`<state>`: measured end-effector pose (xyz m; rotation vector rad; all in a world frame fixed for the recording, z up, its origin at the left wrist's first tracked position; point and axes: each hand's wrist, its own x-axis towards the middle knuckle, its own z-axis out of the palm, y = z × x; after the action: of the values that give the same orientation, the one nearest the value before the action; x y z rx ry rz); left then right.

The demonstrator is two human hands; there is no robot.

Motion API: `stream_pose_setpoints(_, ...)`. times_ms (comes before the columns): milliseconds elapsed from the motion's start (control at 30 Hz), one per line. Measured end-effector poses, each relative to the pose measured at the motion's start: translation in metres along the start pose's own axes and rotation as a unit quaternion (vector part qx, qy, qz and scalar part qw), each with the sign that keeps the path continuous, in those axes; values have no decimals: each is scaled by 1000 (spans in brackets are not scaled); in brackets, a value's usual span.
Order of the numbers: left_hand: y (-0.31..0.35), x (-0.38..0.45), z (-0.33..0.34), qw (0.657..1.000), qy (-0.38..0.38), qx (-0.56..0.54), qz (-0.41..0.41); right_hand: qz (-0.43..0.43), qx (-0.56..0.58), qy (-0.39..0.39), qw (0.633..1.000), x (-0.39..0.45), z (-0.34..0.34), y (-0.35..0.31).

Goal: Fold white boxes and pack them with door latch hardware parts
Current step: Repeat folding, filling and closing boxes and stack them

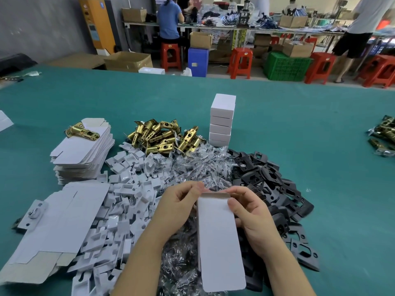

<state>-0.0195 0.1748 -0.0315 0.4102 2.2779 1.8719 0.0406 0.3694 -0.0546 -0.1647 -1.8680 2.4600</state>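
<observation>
Between the two hands, low in the head view, a white box (220, 242) is held up above the green bench (299, 124), its long face toward the camera and its far flap bent over at the top. The left hand (177, 208) grips the box's upper left edge, fingers curled behind it and thumb near the top flap. The right hand (254, 216) holds the upper right edge, thumb pressed on the front face and fingers curled over the flap.

Beneath the hands and the box lies a heap of small clear bags (192, 167), which spreads away ahead of them. Just beyond the right hand, and out to its right, sits a pile of black plates (269, 174). To the left of the left hand is a scatter of white card inserts (128, 189), and further left a loose stack of flat box blanks (57, 227) lying tilted. Ahead of those, well left of the left hand, a neater stack of blanks (85, 157) carries one brass latch (82, 130) on top. Straight ahead of the left hand, past the bags, is a pile of brass latches (162, 137). Ahead of the right hand, beside that pile, stands a column of closed boxes (222, 120). Far to the right of the right hand, at the frame's edge, lie more latches (383, 133).
</observation>
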Motion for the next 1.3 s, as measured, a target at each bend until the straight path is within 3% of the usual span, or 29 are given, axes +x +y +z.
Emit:
stream_pose_setpoints(333,-2,-1,0,997,-62,17,-35,-9,-22,-10,1000,-2,6,-2)
stream_pose_setpoints(533,2,-2,0,1000,9,-7,-9,-9,-2,-2,1000,-3,7,-4)
stream_pose_setpoints(733,1,-1,-1,997,41,-58,4,21,31,-57,998,-5,11,-10)
stream_pose_setpoints(833,1,-2,-1,998,19,-52,-1,30,19,-54,998,-6,8,-12)
stream_pose_setpoints(1000,6,-5,0,996,-81,-42,-10,31,-3,-96,995,-7,9,-9)
stream_pose_setpoints(1167,5,-4,-1,998,-42,-40,-23,40,5,-132,990,-6,7,-7)
stream_pose_setpoints(1300,4,-4,-5,996,-63,-44,-44,48,6,-146,988,-6,3,-8)
